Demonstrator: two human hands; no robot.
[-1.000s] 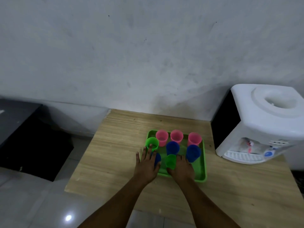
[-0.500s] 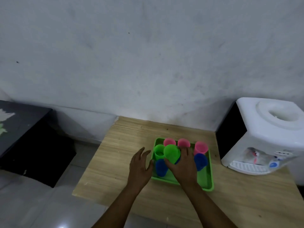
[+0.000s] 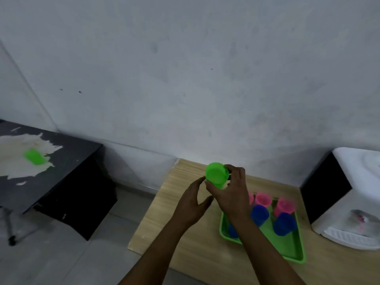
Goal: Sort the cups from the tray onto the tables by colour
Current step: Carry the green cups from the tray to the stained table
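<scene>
The worktop (image 3: 185, 221) left of the tray (image 3: 287, 249) is bare wood and open to a hand. Pink cups (image 3: 263, 199) and blue cups (image 3: 259, 214) crowd the tray's far half; its near half is bare. A dispenser (image 3: 353, 202) blocks the right edge. A floor gap (image 3: 123, 204) separates the dark table (image 3: 67, 161), where a green cup (image 3: 34, 156) stands.

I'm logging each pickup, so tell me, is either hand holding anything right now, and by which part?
The right hand grips a green cup around its side wall, lifted above the wooden table. The left hand is open beside it, holding nothing.
</scene>
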